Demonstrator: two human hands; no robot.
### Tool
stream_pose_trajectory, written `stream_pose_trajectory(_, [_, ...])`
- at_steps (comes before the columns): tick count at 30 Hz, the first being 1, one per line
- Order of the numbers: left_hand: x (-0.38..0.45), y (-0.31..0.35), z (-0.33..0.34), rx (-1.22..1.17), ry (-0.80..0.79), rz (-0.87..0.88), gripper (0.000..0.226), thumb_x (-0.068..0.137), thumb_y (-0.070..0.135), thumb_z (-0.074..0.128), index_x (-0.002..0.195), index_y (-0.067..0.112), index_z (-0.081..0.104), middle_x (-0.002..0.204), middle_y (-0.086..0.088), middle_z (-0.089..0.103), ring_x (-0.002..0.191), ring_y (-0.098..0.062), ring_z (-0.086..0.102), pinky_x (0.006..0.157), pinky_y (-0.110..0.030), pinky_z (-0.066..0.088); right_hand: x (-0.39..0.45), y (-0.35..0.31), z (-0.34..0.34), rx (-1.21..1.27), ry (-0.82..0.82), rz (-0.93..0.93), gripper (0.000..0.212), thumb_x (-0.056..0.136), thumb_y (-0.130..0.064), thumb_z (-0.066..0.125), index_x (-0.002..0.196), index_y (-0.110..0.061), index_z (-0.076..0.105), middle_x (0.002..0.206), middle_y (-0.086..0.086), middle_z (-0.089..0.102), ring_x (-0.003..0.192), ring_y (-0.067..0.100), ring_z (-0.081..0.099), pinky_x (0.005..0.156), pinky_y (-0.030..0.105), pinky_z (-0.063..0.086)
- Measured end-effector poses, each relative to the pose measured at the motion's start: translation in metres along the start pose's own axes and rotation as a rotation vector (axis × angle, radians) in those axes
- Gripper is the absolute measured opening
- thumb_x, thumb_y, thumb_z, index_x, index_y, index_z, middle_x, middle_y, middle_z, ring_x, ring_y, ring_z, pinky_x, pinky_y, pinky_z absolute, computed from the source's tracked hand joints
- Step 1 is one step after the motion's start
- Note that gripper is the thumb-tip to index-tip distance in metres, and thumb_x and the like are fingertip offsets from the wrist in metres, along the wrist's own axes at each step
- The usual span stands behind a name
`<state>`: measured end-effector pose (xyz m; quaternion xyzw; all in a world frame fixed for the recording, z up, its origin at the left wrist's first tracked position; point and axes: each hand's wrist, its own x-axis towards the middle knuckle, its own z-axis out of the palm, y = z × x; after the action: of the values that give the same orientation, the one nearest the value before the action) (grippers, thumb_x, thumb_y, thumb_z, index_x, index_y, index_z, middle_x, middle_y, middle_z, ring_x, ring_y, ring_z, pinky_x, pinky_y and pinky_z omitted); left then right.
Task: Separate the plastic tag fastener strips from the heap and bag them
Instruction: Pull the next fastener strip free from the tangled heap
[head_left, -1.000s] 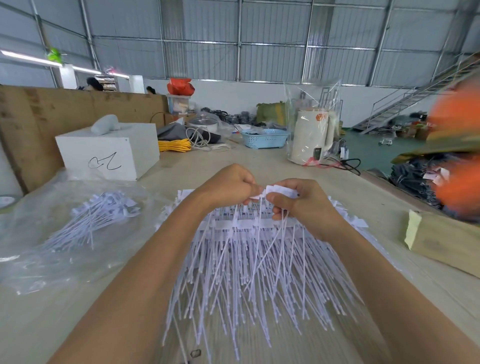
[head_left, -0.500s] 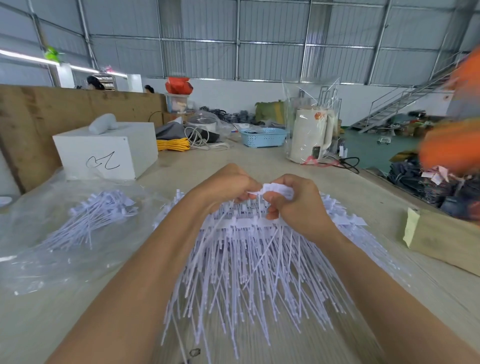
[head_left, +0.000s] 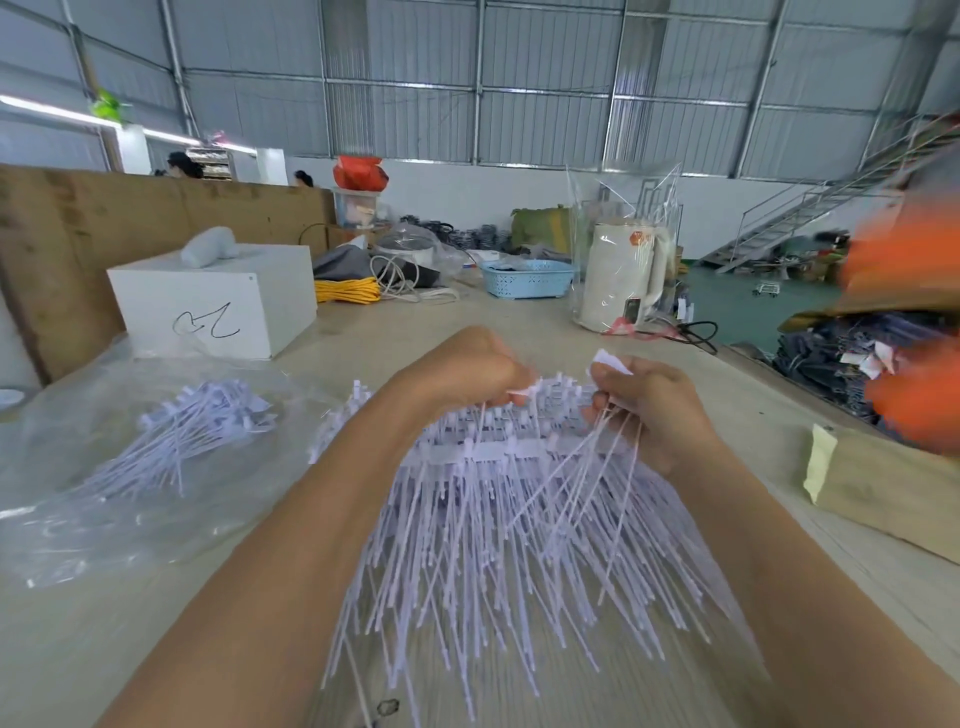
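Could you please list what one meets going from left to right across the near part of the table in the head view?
Bagged strips → left hand → right hand → wooden block.

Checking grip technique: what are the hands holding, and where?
Both the left hand and the right hand pinch tag fastener strips at their head ends.
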<state>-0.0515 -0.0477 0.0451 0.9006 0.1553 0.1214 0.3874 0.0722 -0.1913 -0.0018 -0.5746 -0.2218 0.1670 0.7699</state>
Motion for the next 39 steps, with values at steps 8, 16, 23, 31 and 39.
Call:
stream_pose_trajectory(8, [0.004, -0.014, 0.012, 0.354, -0.29, -0.073, 0.017, 0.084, 0.022, 0.07, 0.084, 0.01, 0.059, 0.079, -0.003, 0.052, 0.072, -0.017, 0.049, 0.061, -0.024, 0.035, -0.01, -0.018, -0.002, -0.063, -0.202, -0.201, 0.012, 0.089, -0.001, 0.056, 0.077, -0.002, 0.059, 0.051, 0.001, 0.055, 0.047, 0.012, 0.055, 0.055, 0.026, 0.055])
stream_pose_trajectory(16, [0.01, -0.02, 0.027, 0.577, -0.283, -0.093, 0.088, 0.082, 0.018, 0.073, 0.149, 0.01, 0.017, 0.156, -0.004, 0.02, 0.138, -0.023, 0.03, 0.106, -0.029, 0.032, -0.023, -0.047, 0.0, 0.034, -0.205, -0.407, 0.013, 0.072, -0.012, 0.064, 0.082, -0.004, 0.061, 0.062, 0.002, 0.06, 0.053, 0.012, 0.057, 0.058, 0.026, 0.056])
stream_pose_trajectory(23, [0.012, -0.021, 0.029, 0.645, -0.276, -0.069, 0.07, 0.083, 0.019, 0.071, 0.14, 0.007, 0.032, 0.145, -0.007, 0.036, 0.126, -0.024, 0.043, 0.086, -0.026, 0.037, -0.019, -0.071, 0.001, 0.059, -0.117, -0.512, 0.007, 0.09, -0.002, 0.054, 0.084, -0.004, 0.058, 0.057, -0.002, 0.057, 0.051, 0.011, 0.055, 0.058, 0.028, 0.056])
stream_pose_trajectory(31, [0.009, -0.016, 0.026, 0.63, -0.305, 0.009, 0.062, 0.084, 0.019, 0.068, 0.136, 0.013, 0.036, 0.138, -0.004, 0.04, 0.109, -0.02, 0.047, 0.076, -0.024, 0.037, -0.019, -0.102, 0.014, -0.076, -0.058, -0.544, 0.005, 0.09, -0.005, 0.06, 0.085, -0.006, 0.059, 0.067, 0.004, 0.056, 0.052, 0.011, 0.057, 0.06, 0.029, 0.057])
stream_pose_trajectory(39, [0.002, -0.03, -0.002, 0.299, -0.314, 0.078, 0.035, 0.076, 0.014, 0.077, 0.104, 0.023, 0.057, 0.103, 0.004, 0.052, 0.099, -0.018, 0.053, 0.084, -0.03, 0.046, -0.012, -0.078, 0.029, -0.178, -0.111, -0.327, 0.003, 0.089, -0.002, 0.059, 0.092, -0.002, 0.06, 0.071, 0.008, 0.053, 0.046, 0.007, 0.055, 0.052, 0.023, 0.054])
